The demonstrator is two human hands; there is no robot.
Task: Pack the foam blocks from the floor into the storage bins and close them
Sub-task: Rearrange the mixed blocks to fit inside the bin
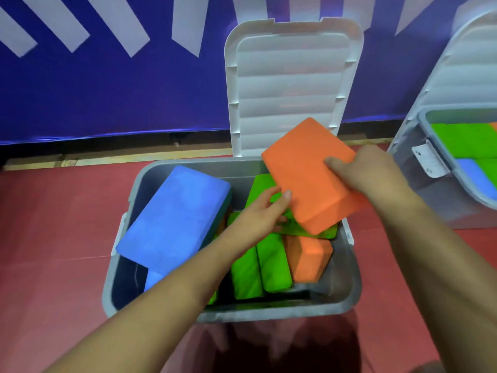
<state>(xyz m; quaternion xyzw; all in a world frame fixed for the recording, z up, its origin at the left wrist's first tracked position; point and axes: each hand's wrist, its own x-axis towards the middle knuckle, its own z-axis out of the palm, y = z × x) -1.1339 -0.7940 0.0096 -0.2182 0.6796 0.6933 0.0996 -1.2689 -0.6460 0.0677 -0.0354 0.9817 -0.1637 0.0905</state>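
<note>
Both forearms reach forward over the bin (349, 286), which sits on the red floor (53, 238) with its lid (293, 84) standing open against the wall. My right hand (368, 170) grips the orange block (309, 179) at its right edge, thumb on top and the other fingers hidden beneath, holding it tilted above the bin's far right part. My left hand (258, 214) touches the block's left edge with fingers fairly straight; I cannot tell whether it pinches or only steadies. Below are green blocks (261, 265) on edge and another orange one. A blue block (174, 219) lies slanted on the left rim, poking above it. That is the main risk, I think: left perched, it would keep the lid from closing, and a nudge could tip it out. Laid flat on the loose pile, the orange block may also ride too high or slide. A second bin (430, 200) at right holds green and blue blocks. Its white latch (430, 160) bears small marks, unreadable; no other writing shows.
</note>
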